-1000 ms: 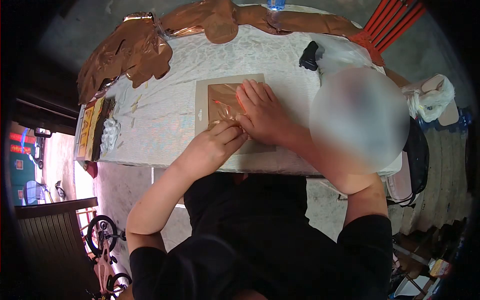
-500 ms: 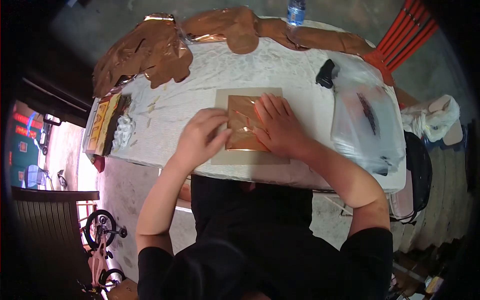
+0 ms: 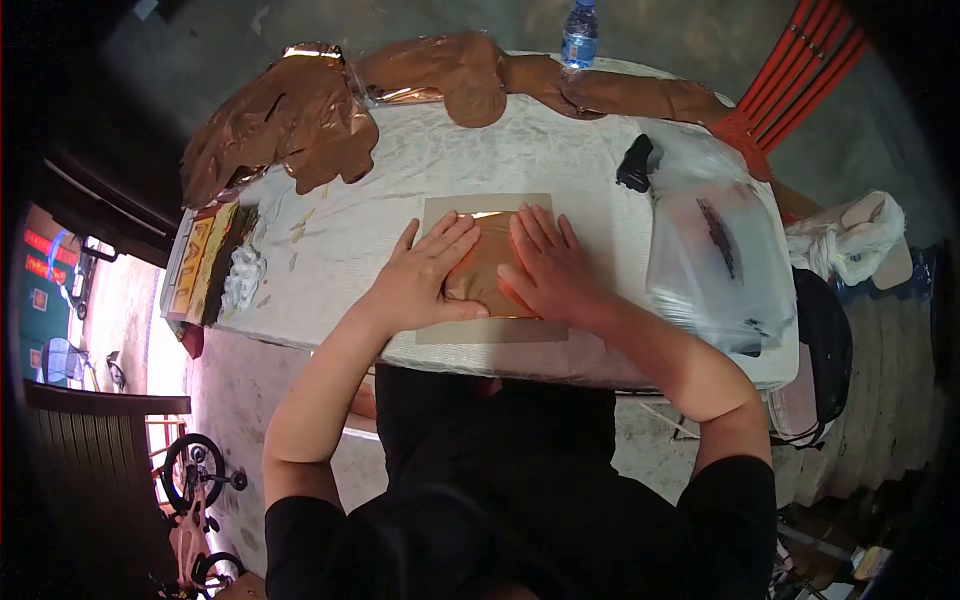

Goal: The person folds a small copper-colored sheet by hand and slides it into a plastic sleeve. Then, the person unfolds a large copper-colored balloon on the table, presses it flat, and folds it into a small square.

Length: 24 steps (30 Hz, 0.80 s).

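A shiny copper-coloured foil square (image 3: 487,262) lies on a larger grey-beige card (image 3: 545,332) near the table's front edge. My left hand (image 3: 422,283) rests flat on the foil's left side, fingers pointing away from me and thumb stretched along the lower edge. On the right side, my right hand (image 3: 552,268) presses flat too, its fingers stretched out and slightly apart. Between the two hands the middle of the foil shows; its side edges are hidden under my palms. Neither hand grips anything.
Crumpled copper foil sheets (image 3: 275,125) run along the table's (image 3: 540,150) far edge, beside a water bottle (image 3: 579,35). Stacked clear plastic bags (image 3: 715,265) and a black item (image 3: 635,163) lie right. A yellow-red box (image 3: 200,262) stands left; a red chair (image 3: 800,70) is behind.
My left hand has come down from just off the foil's left edge to lie flat on it. My right hand stays on the right side. The whole view has shifted slightly.
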{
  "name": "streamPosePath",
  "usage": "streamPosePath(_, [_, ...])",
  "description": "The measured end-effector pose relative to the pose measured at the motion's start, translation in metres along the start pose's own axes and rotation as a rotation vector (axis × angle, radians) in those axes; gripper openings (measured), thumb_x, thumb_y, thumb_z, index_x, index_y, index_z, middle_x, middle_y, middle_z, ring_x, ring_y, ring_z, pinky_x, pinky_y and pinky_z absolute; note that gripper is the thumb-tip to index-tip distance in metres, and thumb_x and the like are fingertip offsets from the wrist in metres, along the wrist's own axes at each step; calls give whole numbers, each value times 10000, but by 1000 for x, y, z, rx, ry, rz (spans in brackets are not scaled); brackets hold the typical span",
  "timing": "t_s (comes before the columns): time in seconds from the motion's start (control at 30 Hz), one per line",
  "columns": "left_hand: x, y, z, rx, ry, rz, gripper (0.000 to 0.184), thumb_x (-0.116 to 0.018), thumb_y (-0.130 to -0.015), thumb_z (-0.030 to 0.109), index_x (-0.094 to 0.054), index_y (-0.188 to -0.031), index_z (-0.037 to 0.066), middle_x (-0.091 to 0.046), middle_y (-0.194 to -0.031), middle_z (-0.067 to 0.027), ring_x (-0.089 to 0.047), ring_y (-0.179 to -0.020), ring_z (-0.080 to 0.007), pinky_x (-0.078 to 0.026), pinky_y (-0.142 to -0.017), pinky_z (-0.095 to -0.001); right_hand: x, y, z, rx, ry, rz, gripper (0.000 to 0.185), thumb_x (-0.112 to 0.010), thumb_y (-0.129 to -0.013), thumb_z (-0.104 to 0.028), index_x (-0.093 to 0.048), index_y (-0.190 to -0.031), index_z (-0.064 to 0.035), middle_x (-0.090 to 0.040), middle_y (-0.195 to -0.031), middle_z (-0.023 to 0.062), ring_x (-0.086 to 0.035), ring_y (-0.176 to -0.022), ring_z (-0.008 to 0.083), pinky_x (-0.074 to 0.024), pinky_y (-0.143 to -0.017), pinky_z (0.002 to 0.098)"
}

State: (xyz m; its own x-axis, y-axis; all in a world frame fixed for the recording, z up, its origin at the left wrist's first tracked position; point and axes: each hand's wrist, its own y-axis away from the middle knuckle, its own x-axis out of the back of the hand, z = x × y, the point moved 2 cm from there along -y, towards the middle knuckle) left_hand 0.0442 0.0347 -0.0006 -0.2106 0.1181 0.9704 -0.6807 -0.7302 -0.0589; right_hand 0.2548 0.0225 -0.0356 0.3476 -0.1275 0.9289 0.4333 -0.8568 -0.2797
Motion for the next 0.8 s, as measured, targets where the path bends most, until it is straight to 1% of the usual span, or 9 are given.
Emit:
streamPosePath(0.1, [-2, 0, -2, -15, 16, 8, 1006, -628, -716, 677, -303, -1456, 79, -300, -1509, -112, -215, -1422, -260, -134, -1154, -496, -8, 4, 35, 62, -102, -62, 544, -417, -969, -254, -281, -1396, 53, -299, -1462, 242, -259, -1373, 406, -196, -1121, 509])
streamPosePath(0.2, [-3, -1, -3, -38, 15, 12, 1005, -635, -723, 663, -299, -1453, 60, -294, -1509, -123, -211, -1422, -274, -151, -1153, -490, 4, 15, 56, 201, -228, 30, 491, -356, -1009, -212, -269, -1414, 51, -321, -1464, 225, -317, -1361, 365, -220, -1132, 431])
streamPosePath(0.27, [-4, -1, -4, -52, 52, 21, 995, -653, -726, 626, -287, -1458, 60, -283, -1512, -137, -205, -1421, -302, -151, -1152, -486, 32, 15, 48, -263, -882, -27, 495, -344, -1023, -237, -274, -1427, 41, -347, -1461, 190, -349, -1353, 301, -242, -1128, 354])
streamPosePath(0.37, [-5, -2, 0, -72, 90, 16, 984, -670, -733, 583, -275, -1461, 53, -267, -1515, -158, -199, -1419, -336, -155, -1150, -479, 32, 20, 49, -385, -1112, 25, 481, -340, -1026, -223, -289, -1426, 39, -377, -1448, 161, -359, -1346, 254, -266, -1116, 341])
streamPosePath(0.5, [-7, -9, 18, -44, 96, 22, 971, -683, -736, 557, -282, -1456, 45, -267, -1513, -163, -203, -1417, -335, -165, -1148, -478, 25, 27, 49, -278, -931, 66, 479, -379, -1014, -201, -294, -1418, 42, -386, -1437, 177, -365, -1343, 279, -285, -1103, 341])
streamPosePath(0.57, [-12, -15, 27, -39, 86, 33, 991, -668, -729, 597, -295, -1444, 20, -273, -1509, -169, -221, -1411, -327, -177, -1145, -475, 35, 30, 42, -91, -508, 209, 484, -462, -972, -158, -326, -1402, 15, -390, -1424, 201, -401, -1313, 309, -302, -1093, 345])
streamPosePath(0.6, [-13, -18, 30, -28, 67, 48, 1016, -653, -723, 638, -308, -1431, -5, -279, -1504, -175, -239, -1405, -319, -189, -1143, -471, 41, 32, 41, -96, -504, 205, 484, -462, -972, -158, -326, -1402, 15, -390, -1424, 201, -401, -1313, 309, -302, -1093, 345])
streamPosePath(0.67, [-15, -20, 32, -30, 67, 51, 1016, -653, -724, 635, -311, -1428, -11, -280, -1505, -174, -238, -1406, -319, -189, -1142, -471, 54, 37, 33, -6, -171, 173, 486, -561, -889, -112, -413, -1345, -28, -430, -1379, 202, -449, -1250, 343, -326, -1081, 379])
streamPosePath(0.8, [-15, -20, 32, -30, 71, 55, 1013, -653, -725, 633, -316, -1425, -17, -281, -1505, -173, -231, -1408, -317, -183, -1144, -468, 73, 55, 33, -28, -378, 5, 455, -640, -796, -109, -523, -1234, -68, -498, -1304, 152, -486, -1194, 343, -322, -1082, 441])
